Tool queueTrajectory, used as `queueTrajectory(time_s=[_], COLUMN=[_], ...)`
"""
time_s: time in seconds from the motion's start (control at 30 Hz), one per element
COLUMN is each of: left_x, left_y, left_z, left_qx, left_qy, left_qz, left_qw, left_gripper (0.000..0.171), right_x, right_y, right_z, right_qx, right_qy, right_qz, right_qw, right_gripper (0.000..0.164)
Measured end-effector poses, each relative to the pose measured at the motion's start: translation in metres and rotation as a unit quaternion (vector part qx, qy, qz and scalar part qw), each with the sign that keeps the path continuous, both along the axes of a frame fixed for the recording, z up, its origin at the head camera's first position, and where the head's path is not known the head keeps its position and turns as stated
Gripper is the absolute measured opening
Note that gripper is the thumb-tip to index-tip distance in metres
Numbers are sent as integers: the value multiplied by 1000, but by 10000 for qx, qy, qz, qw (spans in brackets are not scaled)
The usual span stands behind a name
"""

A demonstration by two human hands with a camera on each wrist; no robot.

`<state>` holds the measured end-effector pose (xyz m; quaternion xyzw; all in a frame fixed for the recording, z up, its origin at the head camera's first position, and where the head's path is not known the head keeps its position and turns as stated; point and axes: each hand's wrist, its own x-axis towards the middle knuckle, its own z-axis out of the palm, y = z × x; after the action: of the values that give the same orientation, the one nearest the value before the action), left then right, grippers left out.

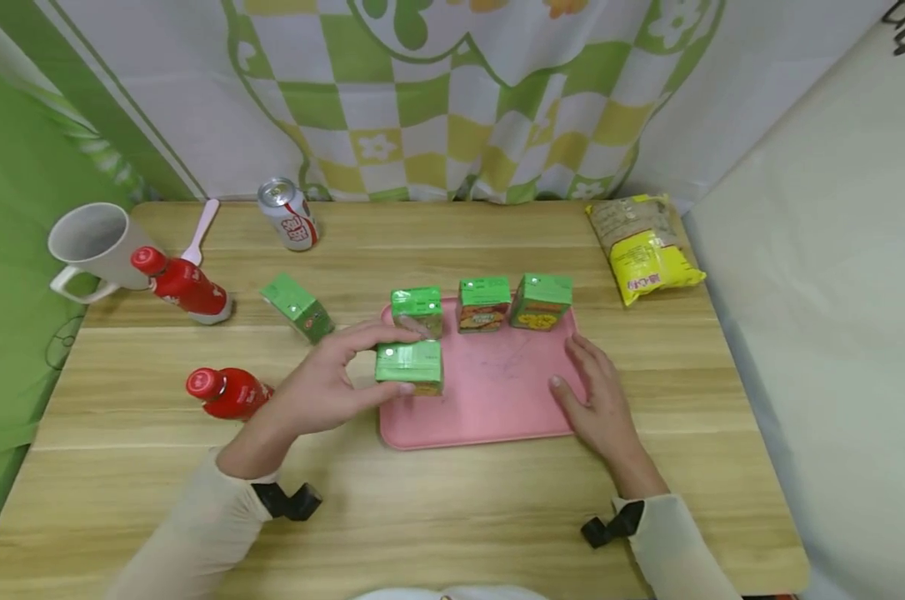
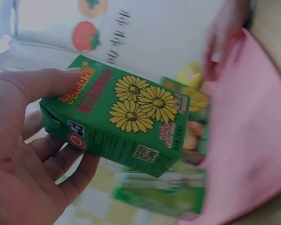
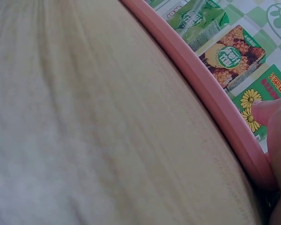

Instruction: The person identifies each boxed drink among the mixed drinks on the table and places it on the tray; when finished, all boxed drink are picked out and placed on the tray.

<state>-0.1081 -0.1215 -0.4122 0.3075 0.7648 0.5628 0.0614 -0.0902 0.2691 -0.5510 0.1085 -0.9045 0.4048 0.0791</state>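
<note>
My left hand (image 1: 332, 375) grips a green drink carton (image 1: 410, 360) between thumb and fingers, over the left part of the pink tray (image 1: 490, 375). Yellow flowers are printed on this carton's side in the left wrist view. Along the tray's far side stand three more drink cartons: one green (image 1: 417, 310), one with a reddish-brown picture (image 1: 484, 307) and one with yellow flowers (image 1: 542, 304). At the tray's right edge rests my right hand (image 1: 598, 400), its fingers fairly straight and its thumb over the tray's inside.
Left of the tray are another green carton (image 1: 298, 307), two red bottles (image 1: 186, 285), a white mug (image 1: 96, 246), a pink fork (image 1: 201, 233) and a silver can (image 1: 289, 215). A yellow snack bag (image 1: 643, 250) lies at the back right. A checked curtain (image 1: 452, 108) hangs behind the table.
</note>
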Motion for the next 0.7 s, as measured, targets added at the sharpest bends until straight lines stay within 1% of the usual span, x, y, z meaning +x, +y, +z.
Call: queueTrajectory(time_s=[0.1,0.17,0.23,0.33,0.53,0.7], left_x=[-2,-4,-5,-7,-6,-4], left_y=[7,10,12,13,14,13], left_z=[-21,-32,-39,-46,-54,-61], left_qx=[-125,-239,-312,-364,-372,-373], left_qy=[-127,-185,-237,-313,-555,-762], left_qz=[-5,49,74,125,222,203], left_qw=[9998,9995,9992,9988,9975,9962], left_gripper=[50,51,51,51,53,54], right_x=[-1,-1,-1,-1,0,0], right_y=[0,0,0,1,2,1], right_z=[-1,-1,-1,-1,0,0], right_qx=[29,35,38,40,99,104], right_qy=[2,-11,-17,-48,-102,-100], right_qz=[24,36,30,-1,-45,-42], right_qw=[10000,10000,10000,10000,9999,9999], right_gripper=[63,63,63,64,63,63])
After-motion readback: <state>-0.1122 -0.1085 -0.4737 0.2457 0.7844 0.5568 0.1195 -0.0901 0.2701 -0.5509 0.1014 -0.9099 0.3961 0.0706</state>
